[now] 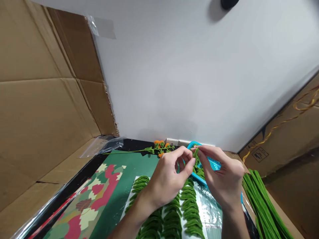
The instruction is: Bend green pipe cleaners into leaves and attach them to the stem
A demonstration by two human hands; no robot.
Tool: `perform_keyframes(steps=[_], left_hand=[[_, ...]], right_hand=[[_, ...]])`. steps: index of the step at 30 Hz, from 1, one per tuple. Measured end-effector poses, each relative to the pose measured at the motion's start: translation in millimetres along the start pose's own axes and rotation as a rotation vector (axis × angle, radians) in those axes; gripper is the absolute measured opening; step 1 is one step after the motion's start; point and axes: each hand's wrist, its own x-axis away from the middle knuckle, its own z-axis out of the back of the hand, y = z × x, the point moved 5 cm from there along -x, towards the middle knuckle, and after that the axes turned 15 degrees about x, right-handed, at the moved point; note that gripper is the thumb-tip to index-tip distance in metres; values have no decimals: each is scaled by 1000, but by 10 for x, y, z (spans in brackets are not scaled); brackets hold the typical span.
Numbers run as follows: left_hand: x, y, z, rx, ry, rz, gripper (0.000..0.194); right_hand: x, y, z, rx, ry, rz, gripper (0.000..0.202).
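Fingertips of my left hand (171,176) and my right hand (223,171) come close together above a blue plastic basket (196,177). Between them is a small piece of green pipe cleaner (195,153), bent into a narrow loop. Both hands pinch it with thumb and forefinger. More green fuzzy pieces (200,172) lie in the basket, partly hidden by my hands. Below my wrists, rows of curved green pipe-cleaner pieces (191,209) are laid out on a white sheet (129,202).
An orange-flowered pipe-cleaner stem (159,147) lies at the back of the green mat (117,186). Straight green pipe cleaners (264,205) lie in a bundle at right. A patterned sheet (92,199) is at left. Cardboard (50,106) and a white wall (169,76) enclose the table.
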Motion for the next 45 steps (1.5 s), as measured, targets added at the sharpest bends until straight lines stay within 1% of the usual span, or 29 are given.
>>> perform_keyframes(steps=[4,6,9,12,15,17,21,26,27,30,32,35,39,45], left_hand=[[-4,-78,83,44,78,35,21],[-12,-91,122,78,113,45,22],[-30,-94,161,158,135,68,23],[-48,-79,197,260,132,85,22],[-56,-43,248,307,139,77,22],[-54,-17,279,293,141,71,24],[-47,-9,305,271,131,78,28],[-60,-47,291,327,103,90,27],[-63,-49,289,343,96,90,28],[-65,-48,301,356,90,91,32],[-59,-43,319,342,89,92,38],[-46,-45,326,304,52,103,45],[-39,-69,308,241,13,131,38],[-47,-45,262,188,-8,121,35]], right_hand=[[57,75,-138,-155,-54,-240,9],[70,108,-175,-236,-99,-311,10],[78,128,-197,-354,-206,-361,13],[92,110,-187,-447,-315,-349,17],[107,72,-168,-478,-389,-251,18],[113,63,-160,-455,-404,-169,18],[102,79,-170,-368,-384,-41,17],[55,-5,-105,-321,-229,151,25],[52,-31,-98,-303,-223,179,26],[59,-92,-110,-258,-256,233,26],[65,-95,-124,-239,-254,228,26],[62,-47,-119,-226,-173,164,29],[52,-5,-84,-263,-91,111,30],[42,-29,-41,-154,-66,127,29]])
